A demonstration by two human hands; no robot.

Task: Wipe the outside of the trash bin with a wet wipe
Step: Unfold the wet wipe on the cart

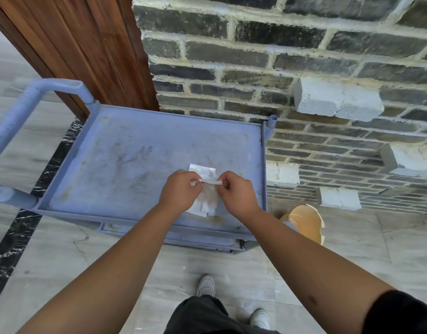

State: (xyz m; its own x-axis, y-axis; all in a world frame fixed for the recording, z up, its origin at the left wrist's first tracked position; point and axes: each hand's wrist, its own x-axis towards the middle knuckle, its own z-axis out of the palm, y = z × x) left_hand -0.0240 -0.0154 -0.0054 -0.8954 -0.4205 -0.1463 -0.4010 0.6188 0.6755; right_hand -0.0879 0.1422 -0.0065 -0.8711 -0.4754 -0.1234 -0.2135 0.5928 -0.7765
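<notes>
Over the near right part of a blue cart's top shelf [135, 145], both my hands hold a white wet wipe [209, 197] by its upper edge. My left hand [180, 189] pinches the left end and my right hand [236, 191] pinches the right end, with the thin wipe hanging between them. A small white wipe packet [202, 170] lies on the shelf just beyond my fingers. The trash bin [306, 222], an orange-tan open bin with a chipped rim, stands on the floor to the right of the cart, partly hidden behind my right forearm.
The cart has a blue tubular handle [26, 102] on the left and stands against a dark brick wall [304, 56]. A wooden door frame [87, 44] rises behind it. My feet in white shoes [206, 285] stand on grey floor tiles.
</notes>
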